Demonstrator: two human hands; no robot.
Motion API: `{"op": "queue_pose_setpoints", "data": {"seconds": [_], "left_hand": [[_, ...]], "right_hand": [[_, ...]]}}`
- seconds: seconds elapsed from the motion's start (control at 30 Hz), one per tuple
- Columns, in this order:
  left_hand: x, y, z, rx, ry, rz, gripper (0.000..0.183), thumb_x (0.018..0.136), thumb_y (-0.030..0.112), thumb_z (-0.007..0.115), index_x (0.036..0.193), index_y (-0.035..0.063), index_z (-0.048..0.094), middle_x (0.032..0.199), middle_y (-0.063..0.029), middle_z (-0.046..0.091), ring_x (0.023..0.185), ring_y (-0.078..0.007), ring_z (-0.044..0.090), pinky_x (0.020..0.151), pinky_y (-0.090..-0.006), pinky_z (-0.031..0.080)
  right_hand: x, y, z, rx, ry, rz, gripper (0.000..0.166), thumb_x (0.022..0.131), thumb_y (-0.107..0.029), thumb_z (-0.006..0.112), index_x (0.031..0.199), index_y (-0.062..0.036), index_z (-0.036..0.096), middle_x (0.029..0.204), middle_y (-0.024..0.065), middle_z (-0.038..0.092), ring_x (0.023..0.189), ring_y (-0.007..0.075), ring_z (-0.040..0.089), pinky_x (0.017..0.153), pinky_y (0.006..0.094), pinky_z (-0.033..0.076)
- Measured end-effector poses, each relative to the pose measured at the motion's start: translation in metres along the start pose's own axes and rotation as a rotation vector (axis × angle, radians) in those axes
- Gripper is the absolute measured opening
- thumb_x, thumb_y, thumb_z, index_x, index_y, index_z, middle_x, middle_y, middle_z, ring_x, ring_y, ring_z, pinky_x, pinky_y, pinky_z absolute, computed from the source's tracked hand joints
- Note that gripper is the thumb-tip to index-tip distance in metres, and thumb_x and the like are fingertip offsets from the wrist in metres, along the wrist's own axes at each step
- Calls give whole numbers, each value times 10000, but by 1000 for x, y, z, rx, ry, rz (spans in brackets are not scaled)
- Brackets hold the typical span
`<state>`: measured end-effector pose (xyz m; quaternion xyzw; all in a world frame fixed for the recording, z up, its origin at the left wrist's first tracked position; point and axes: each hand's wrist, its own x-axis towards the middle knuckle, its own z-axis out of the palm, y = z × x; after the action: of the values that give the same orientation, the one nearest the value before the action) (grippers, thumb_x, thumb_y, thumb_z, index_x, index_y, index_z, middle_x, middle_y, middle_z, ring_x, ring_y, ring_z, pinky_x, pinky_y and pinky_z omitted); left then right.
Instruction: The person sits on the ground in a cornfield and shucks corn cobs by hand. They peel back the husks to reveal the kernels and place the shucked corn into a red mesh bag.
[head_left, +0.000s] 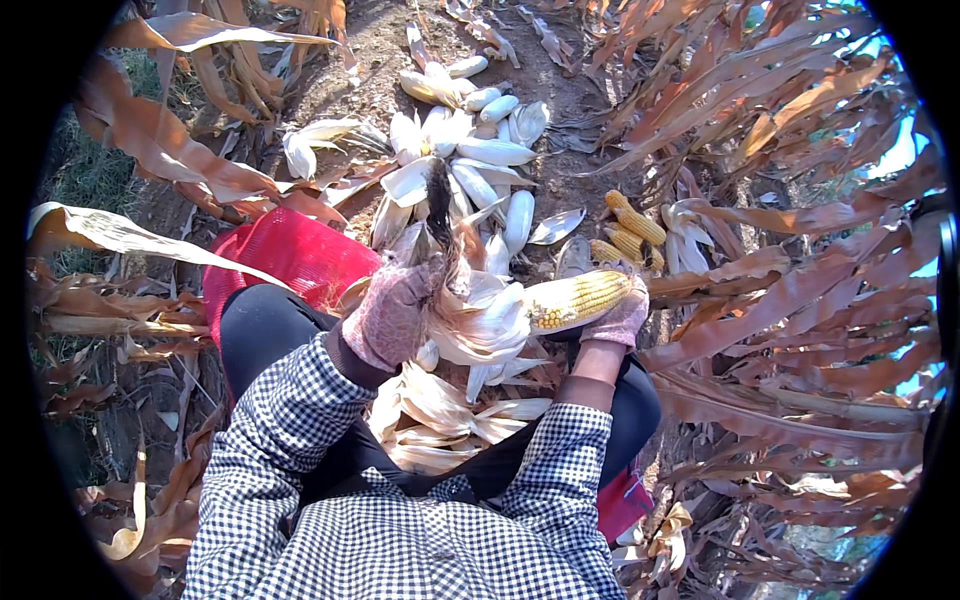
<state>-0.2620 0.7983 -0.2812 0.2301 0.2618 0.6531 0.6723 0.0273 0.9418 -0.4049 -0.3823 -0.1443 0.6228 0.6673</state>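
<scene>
A mostly bared yellow corn cob (579, 300) lies across my right hand (621, 311), which wears a pink patterned glove and grips it near the far right end. From the cob's left end spreads the pale peeled husk (487, 326). My gloved left hand (394, 307) is closed on the husk's upper part, with brown silk (442, 315) hanging beside the fingers and a dark tuft of silk (439, 199) rising above them. Several husked yellow cobs (630, 232) rest on the ground beyond my right hand. Loose husks (435, 420) are heaped between my legs.
Several unpeeled cobs in white husks (480, 157) form a pile on the soil ahead. A red mesh sack (289, 251) lies under and beside my left knee (270, 322). Dry corn stalks and leaves (787, 300) crowd the right side; a long dry leaf (150, 240) reaches in from the left.
</scene>
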Motion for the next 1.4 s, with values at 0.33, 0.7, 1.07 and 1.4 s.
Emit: {"op": "queue_pose_setpoints", "data": {"seconds": [0.33,0.7,1.07,1.4], "left_hand": [[-15,19,-24,1097,-961,-448,550,755,322,744,1183,15,587,1109,-132,621,1044,-251,578,924,-367,439],[-10,-46,33,1181,-286,85,727,938,379,553,1479,31,215,1439,-205,368,1340,-281,363,1092,-376,307],[-1,-58,11,385,-194,-62,810,853,243,716,1465,53,221,1350,-90,451,1238,-194,455,1037,-342,390],[28,-56,-31,87,413,-109,385,911,328,621,1097,-3,556,913,-76,625,796,-172,629,724,-304,535]], "right_hand": [[-81,-49,93,-609,-57,-434,268,949,-224,589,949,40,633,803,84,663,692,140,621,600,297,527],[-135,-22,130,-543,-280,-292,285,936,-235,575,910,39,646,824,97,665,699,147,609,654,284,498],[-121,20,126,173,33,71,257,967,-283,505,830,-67,525,650,-8,496,511,112,447,489,274,414],[-181,31,97,222,-253,700,242,984,-283,458,837,-107,533,579,-67,401,415,52,334,369,223,279]]}}
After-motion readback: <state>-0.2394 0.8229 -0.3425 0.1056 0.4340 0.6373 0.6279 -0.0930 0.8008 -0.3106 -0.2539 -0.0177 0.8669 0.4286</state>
